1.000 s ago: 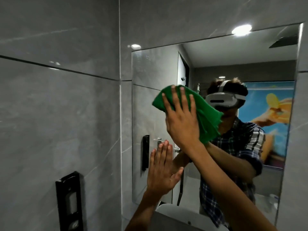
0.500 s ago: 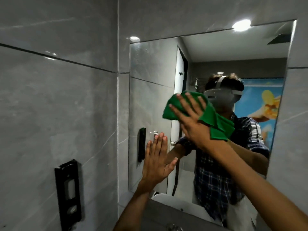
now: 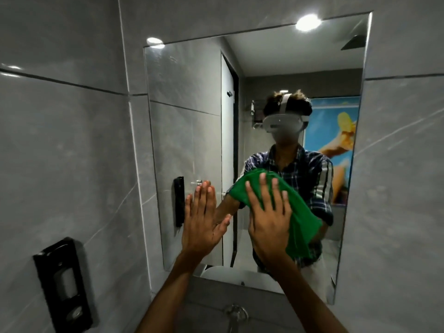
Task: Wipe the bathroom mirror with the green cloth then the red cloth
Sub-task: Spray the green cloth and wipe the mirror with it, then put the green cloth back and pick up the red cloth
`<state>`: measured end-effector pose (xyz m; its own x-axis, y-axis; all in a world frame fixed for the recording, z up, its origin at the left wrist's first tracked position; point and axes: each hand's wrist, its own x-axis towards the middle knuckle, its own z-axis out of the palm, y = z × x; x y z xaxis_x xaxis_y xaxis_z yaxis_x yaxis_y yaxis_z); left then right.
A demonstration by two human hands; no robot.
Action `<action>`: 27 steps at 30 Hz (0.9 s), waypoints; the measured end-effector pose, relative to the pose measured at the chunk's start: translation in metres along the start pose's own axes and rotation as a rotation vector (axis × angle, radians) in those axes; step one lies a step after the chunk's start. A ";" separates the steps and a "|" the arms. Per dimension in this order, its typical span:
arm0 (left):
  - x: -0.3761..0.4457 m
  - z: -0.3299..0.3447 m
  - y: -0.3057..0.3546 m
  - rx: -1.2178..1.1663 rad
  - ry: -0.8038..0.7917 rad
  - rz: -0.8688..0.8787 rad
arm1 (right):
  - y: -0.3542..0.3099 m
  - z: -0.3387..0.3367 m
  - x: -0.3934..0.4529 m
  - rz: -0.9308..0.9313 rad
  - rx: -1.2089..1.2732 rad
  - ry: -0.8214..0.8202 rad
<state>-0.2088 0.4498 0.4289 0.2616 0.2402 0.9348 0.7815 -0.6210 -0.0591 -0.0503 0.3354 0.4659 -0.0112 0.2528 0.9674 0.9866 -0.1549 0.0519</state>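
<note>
The bathroom mirror (image 3: 187, 116) hangs on a grey tiled wall ahead of me. My right hand (image 3: 268, 217) lies flat with spread fingers on the green cloth (image 3: 300, 222) and presses it against the lower middle of the glass. The cloth bunches out to the right of and below my palm. My left hand (image 3: 204, 219) rests flat on the glass to the left of the cloth, fingers together and holding nothing. No red cloth is in view.
A black wall-mounted dispenser (image 3: 63, 284) sits low on the left wall. A metal tap (image 3: 234, 313) pokes out below the mirror's lower edge. The mirror reflects a person with a headset, a door and a colourful poster.
My right hand has slid the green cloth down the glass from the upper middle to the lower middle. My left hand has stayed flat on the mirror.
</note>
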 end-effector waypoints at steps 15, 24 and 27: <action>-0.218 -0.153 0.290 -1.667 -0.650 -1.660 | 0.039 -0.192 -0.275 0.622 1.000 -0.762; -0.345 -0.132 0.406 -1.503 -1.000 -2.169 | 0.172 -0.276 -0.422 1.379 0.933 -1.364; -0.379 -0.105 0.453 -1.365 -1.170 -2.205 | 0.222 -0.284 -0.477 1.700 0.999 -1.502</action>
<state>-0.0137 -0.0007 0.0842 0.4722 0.4120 -0.7793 -0.0545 0.8960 0.4407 0.1282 -0.0909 0.0858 0.1325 0.7049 -0.6968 -0.2012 -0.6693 -0.7153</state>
